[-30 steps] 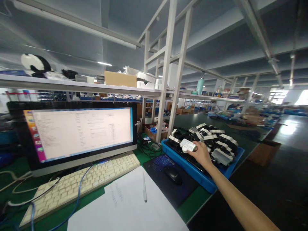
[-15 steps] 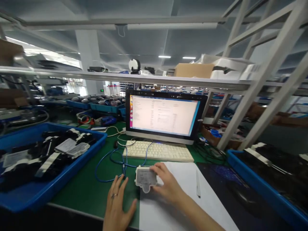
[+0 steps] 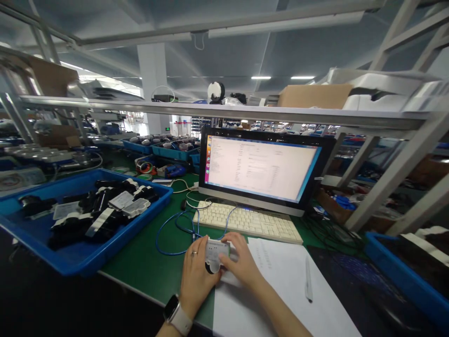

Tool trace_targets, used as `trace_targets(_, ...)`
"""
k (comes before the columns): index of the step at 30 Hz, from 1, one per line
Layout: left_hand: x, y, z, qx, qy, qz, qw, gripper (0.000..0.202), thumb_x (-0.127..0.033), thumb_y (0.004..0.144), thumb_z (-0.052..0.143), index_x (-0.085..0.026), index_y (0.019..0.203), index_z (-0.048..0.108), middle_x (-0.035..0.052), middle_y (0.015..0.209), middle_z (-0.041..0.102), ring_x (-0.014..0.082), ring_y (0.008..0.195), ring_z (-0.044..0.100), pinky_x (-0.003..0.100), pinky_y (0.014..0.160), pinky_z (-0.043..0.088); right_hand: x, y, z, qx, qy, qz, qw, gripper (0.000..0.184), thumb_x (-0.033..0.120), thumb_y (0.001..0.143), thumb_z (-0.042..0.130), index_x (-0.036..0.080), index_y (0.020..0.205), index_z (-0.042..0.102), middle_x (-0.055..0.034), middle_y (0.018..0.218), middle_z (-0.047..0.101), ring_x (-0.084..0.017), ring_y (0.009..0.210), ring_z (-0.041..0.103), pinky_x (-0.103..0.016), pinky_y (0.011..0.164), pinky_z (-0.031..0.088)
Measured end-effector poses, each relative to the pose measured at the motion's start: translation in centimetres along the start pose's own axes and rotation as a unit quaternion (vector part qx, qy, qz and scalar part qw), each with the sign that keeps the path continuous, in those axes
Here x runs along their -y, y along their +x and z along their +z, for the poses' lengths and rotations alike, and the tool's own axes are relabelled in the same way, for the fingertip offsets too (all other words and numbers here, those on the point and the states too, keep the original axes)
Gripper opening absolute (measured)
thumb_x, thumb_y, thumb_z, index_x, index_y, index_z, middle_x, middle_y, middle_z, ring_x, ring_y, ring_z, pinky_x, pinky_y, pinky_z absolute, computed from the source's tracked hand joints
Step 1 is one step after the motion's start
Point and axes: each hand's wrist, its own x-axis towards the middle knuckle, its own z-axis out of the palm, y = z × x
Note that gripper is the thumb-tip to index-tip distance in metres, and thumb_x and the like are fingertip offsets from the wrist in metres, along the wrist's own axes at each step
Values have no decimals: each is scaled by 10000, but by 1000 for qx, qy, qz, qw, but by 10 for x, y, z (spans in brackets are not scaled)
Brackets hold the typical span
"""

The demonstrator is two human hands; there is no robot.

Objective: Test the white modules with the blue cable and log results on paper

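Note:
Between my two hands is a small device with a clear plastic cover (image 3: pixel 214 252), its rounded tab toward me and a dark part showing at its lower left. My left hand (image 3: pixel 197 269) is closed along its left side. On the other side, my right hand (image 3: pixel 241 260) grips the right edge, the thumb lying over the cover. Both hands are above the front of the green bench mat (image 3: pixel 150 269), by the left edge of a white paper sheet (image 3: pixel 266 299). A blue cable (image 3: pixel 164 234) loops just behind my left hand.
A blue bin (image 3: pixel 79 267) at left holds black parts and clear covers. Behind my hands are a keyboard (image 3: pixel 245 220) and a monitor (image 3: pixel 259 168). A pen (image 3: pixel 308 281) lies on the paper. Another blue bin (image 3: pixel 414 276) stands at right, beyond a dark mouse pad (image 3: pixel 336 267).
My left hand, open and apart from the device before, has come up and closed on its left side. My right hand has kept its hold. The view has turned left.

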Motion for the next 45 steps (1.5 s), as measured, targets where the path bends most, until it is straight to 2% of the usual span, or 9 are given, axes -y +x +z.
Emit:
trace_targets(4,-3,2,7,-31,6,-8,999,626,-227,645,590,-124,1242,431,151,1191,543,300,1124,510,477,952,431,-2,5,14,-53,9,48,997,215,173,638,604,219,839,541,-35,909,565,-241,921,507,-372,830,418)
trace_targets(13,-9,2,2,-20,4,-12,1000,632,-175,619,554,-136,1238,433,135,1189,551,294,1120,512,470,951,432,-9,0,22,-73,51,60,994,218,206,665,590,230,873,526,-31,923,549,-237,924,506,-368,832,418)
trace_targets(45,-4,2,4,-39,18,5,999,622,-190,631,555,-148,1239,432,132,1183,551,298,1116,512,477,943,438,-8,0,23,-79,52,63,994,241,202,664,605,230,894,539,-32,939,552,-236,933,510,-371,828,425)
